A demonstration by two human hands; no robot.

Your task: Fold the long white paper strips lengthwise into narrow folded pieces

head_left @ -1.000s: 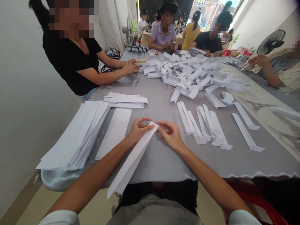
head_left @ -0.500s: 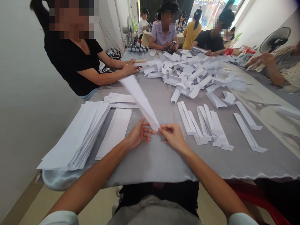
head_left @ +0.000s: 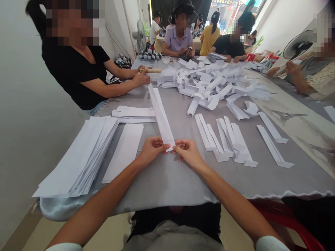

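Folded paper strip (head_left: 162, 120), swung from near-pointing to far-pointing, is clamped at its near end by fingers of left hand (head_left: 152, 150) and right hand (head_left: 189, 152), between left paper stack (head_left: 75, 157) and right-side folded strips (head_left: 205, 133), leaving that end seemingly accessible to both.

Has a plain pale wall (head_left: 18, 122) at left, meeting brown skirting (head_left: 18, 233) and a cream floor (head_left: 104, 230). Includes a worktop (head_left: 167, 188) under shiny grey cloth, a red chair (head_left: 290, 216) at lower right, a standing fan (head_left: 141, 36) and a dark-bladed fan (head_left: 298, 45). Farther back, brightens at an opening (head_left: 225, 17) beside a dark curtain (head_left: 167, 7).
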